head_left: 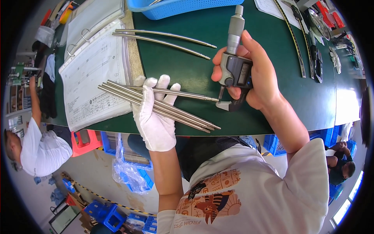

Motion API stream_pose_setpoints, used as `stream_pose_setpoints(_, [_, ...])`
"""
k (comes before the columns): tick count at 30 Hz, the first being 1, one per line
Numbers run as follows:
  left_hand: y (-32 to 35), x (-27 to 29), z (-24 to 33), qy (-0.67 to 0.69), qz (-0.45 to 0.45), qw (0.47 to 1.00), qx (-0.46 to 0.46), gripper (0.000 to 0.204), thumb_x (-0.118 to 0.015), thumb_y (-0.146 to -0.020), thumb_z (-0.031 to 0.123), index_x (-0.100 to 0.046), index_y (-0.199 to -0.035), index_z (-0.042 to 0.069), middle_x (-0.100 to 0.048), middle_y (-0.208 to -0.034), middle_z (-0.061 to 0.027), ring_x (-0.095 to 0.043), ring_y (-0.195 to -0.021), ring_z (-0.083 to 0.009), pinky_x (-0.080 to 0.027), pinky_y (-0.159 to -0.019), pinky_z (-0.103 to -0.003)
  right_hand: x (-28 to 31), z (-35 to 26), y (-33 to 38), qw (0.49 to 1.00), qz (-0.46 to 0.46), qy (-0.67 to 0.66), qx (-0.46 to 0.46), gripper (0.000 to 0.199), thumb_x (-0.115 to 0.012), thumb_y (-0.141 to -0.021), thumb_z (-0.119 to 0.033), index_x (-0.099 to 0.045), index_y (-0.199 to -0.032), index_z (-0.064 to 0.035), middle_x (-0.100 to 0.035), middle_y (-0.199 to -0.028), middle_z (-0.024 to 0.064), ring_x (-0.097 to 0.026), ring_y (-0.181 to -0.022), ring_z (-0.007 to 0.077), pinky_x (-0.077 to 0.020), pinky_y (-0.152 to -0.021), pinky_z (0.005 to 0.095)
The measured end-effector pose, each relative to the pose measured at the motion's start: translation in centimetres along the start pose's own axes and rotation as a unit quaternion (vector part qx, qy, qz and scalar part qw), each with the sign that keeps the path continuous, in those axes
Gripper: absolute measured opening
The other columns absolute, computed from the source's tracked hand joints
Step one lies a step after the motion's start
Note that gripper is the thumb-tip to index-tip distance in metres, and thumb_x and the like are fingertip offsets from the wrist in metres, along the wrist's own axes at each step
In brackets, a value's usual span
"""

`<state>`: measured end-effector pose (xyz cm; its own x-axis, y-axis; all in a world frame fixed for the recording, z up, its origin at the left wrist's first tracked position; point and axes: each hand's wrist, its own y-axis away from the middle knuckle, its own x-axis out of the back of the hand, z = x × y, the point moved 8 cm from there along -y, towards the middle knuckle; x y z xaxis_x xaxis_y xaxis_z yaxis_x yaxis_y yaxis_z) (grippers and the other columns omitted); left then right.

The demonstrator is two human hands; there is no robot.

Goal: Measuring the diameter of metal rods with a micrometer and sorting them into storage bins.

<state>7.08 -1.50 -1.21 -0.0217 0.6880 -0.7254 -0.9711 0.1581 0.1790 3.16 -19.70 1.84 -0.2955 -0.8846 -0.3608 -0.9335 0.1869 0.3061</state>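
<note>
Gloved left hand (156, 123) half-curls around metal rods (187, 115); bare right hand (261, 74) grips a digital micrometer (233, 68) at one o'clock; printed drawings (93, 80) lie at ten o'clock.

Gloved left hand (157, 130) grips metal rods (187, 116) — bare right hand (261, 74) holds a micrometer (233, 67) at 1 rod's tip (213, 99).

I see the binder (93, 82) on the table's (311, 105) left, two loose rods (163, 34) reaching right from its edge, the basket (175, 9) behind. Before those, the left hand's (156, 130) rod bundle (183, 111) lies left of the right hand's (263, 70) micrometer (230, 64).
</note>
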Motion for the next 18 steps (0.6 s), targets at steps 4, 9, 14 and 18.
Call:
stream_pose_setpoints(4, [0.01,-0.01,0.09,0.002,-0.006,1.000,-0.001,0.025,-0.043,-0.086,0.009,-0.039,-0.110,0.006,-0.051,-0.092,-0.0077,-0.054,-0.093,-0.0239,-0.049,-0.076,-0.043,-0.23,0.37,0.01,0.999,-0.004,-0.041,-0.020,0.058,-0.025,-0.085,-0.051,-0.053,-0.078,0.0000,-0.057,-0.061,0.0127,-0.040,-0.033,0.0115,-0.0329,-0.031,0.0201])
stream_pose_setpoints(9, [-0.04,0.13,-0.03,0.002,0.004,1.000,0.003,0.025,-0.043,-0.086,0.009,-0.039,-0.111,0.006,-0.051,-0.092,-0.0076,-0.053,-0.094,-0.0245,-0.049,-0.076,-0.043,-0.09,0.22,-0.05,1.000,0.002,-0.005,-0.003,0.058,-0.025,-0.085,-0.051,-0.053,-0.079,-0.0002,-0.057,-0.062,0.0126,-0.039,-0.033,0.0114,-0.0327,-0.031,0.0202])
stream_pose_setpoints(14, [-0.04,0.24,-0.03,0.004,0.006,1.000,-0.001,0.025,-0.043,-0.086,0.009,-0.039,-0.111,0.006,-0.051,-0.093,-0.0076,-0.053,-0.095,-0.0248,-0.049,-0.076,-0.043,-0.33,0.55,0.00,0.998,-0.011,-0.064,-0.016,0.056,-0.027,-0.085,-0.049,-0.053,-0.080,-0.0003,-0.056,-0.063,0.0124,-0.039,-0.033,0.0111,-0.0323,-0.031,0.0201])
stream_pose_setpoints(18, [0.01,0.17,0.01,-0.002,0.007,1.000,-0.003,0.025,-0.044,-0.086,0.009,-0.039,-0.111,0.006,-0.051,-0.093,-0.0078,-0.053,-0.094,-0.0250,-0.049,-0.076,-0.043,-0.25,0.19,0.07,1.000,0.010,0.004,-0.005,0.055,-0.025,-0.085,-0.048,-0.053,-0.080,-0.0003,-0.057,-0.063,0.0124,-0.039,-0.032,0.0112,-0.0323,-0.031,0.0198])
